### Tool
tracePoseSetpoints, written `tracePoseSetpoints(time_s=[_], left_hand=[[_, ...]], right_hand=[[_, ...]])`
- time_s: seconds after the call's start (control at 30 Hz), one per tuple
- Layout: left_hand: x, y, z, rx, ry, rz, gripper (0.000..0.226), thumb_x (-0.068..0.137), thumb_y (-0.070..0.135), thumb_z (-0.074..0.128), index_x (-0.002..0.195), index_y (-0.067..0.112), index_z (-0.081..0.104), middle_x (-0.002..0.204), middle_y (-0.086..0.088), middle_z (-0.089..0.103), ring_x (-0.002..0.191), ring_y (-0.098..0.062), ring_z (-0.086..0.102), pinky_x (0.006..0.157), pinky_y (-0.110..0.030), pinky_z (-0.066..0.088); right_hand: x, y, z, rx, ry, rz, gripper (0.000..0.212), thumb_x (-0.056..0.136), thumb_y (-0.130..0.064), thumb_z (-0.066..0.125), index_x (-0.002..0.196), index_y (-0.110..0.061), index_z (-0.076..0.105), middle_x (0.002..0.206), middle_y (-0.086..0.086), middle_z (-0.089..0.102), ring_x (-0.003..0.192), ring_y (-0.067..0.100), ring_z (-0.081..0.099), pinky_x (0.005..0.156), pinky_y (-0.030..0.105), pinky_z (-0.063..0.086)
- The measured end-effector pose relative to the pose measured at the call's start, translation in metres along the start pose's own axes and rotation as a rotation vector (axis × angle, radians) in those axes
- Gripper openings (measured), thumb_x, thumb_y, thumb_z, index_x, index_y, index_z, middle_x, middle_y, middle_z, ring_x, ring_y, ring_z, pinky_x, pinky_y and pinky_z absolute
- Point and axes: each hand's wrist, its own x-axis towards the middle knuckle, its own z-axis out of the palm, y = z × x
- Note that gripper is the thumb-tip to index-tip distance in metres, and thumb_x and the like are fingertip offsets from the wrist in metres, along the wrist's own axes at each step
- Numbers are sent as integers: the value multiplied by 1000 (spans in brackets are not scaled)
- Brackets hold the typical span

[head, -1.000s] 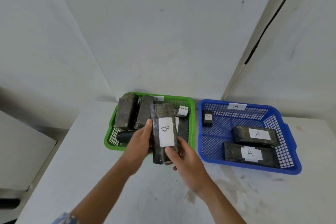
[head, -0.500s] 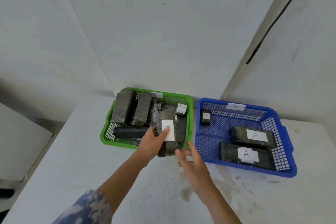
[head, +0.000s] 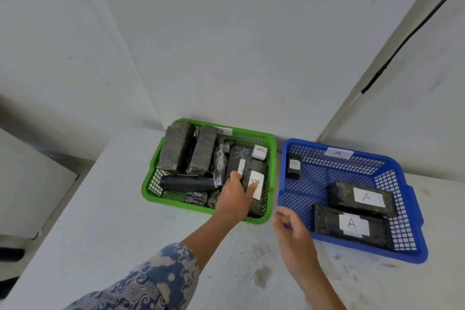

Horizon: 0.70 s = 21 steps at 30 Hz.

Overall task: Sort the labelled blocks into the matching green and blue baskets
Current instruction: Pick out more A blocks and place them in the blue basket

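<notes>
We see the left hand holding the B block, its grip curled round it inside the green basket — right hand relaxed, holding nothing, beside the blue basket on the tabletop.

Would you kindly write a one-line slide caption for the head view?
Left hand sets a B-labelled block into the green basket; right hand hovers empty beside the blue basket.
</notes>
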Motion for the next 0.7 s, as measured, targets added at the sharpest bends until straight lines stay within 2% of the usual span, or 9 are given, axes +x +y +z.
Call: tracePoseSetpoints(time_s=[0.1,0.17,0.23,0.27,0.3,0.4,0.47,0.6,0.7], left_hand=[[1,-2,-5,378,58,100,49,100,57,43,121,13,49,124,-7,54,117,-30,48,92,-41,46],[1,-4,-9,522,78,177,49,103,57,33,119,15,51,123,-5,54,115,-29,46,91,-39,44],[3,-9,-17,495,113,215,42,106,48,29,116,17,55,121,-4,57,111,-26,48,88,-36,45],[4,-14,-21,448,150,236,38,107,44,28,115,19,57,118,-3,59,108,-24,50,87,-35,46],[5,-19,-27,399,197,255,35,107,41,30,113,20,57,115,-1,60,104,-22,52,85,-34,47],[10,-35,-47,362,391,274,26,101,38,48,118,20,55,115,-1,59,101,-19,50,87,-33,47],[22,-40,-61,414,482,203,45,93,40,61,128,14,50,127,-9,54,111,-29,49,92,-40,45],[48,-39,-79,567,280,33,79,92,51,59,146,6,25,135,-19,50,124,-38,48,99,-45,44],[55,-39,-81,571,261,40,69,98,37,55,147,3,21,133,-21,50,122,-37,51,97,-43,46]], right_hand=[[12,-16,14,-175,59,-242,31,101,-30,56,132,-31,53,128,-14,55,116,4,52,86,10,39],[25,-19,29,-359,46,-450,41,101,-29,54,141,-29,46,139,-14,48,130,5,44,105,19,41],[38,-11,44,-539,-38,-512,55,105,-40,40,157,-29,24,165,-9,22,153,13,16,123,35,24],[42,-4,49,-631,-70,-495,61,106,-47,30,160,-26,11,169,-6,4,156,15,1,126,39,14],[46,2,53,-730,-75,-495,65,106,-52,21,161,-24,3,168,-4,-7,155,17,-9,127,41,7],[47,11,58,-887,-60,-530,67,105,-54,13,161,-22,-4,167,0,-18,154,21,-16,122,38,-7],[48,9,59,-901,-77,-517,66,105,-54,13,161,-25,-6,166,-1,-21,153,20,-20,120,35,-13],[47,6,57,-947,-85,-500,65,105,-55,11,160,-27,-11,165,-4,-27,151,18,-25,116,33,-19],[45,3,56,-947,-100,-495,65,105,-55,11,159,-28,-13,164,-5,-29,151,17,-27,117,33,-19]])
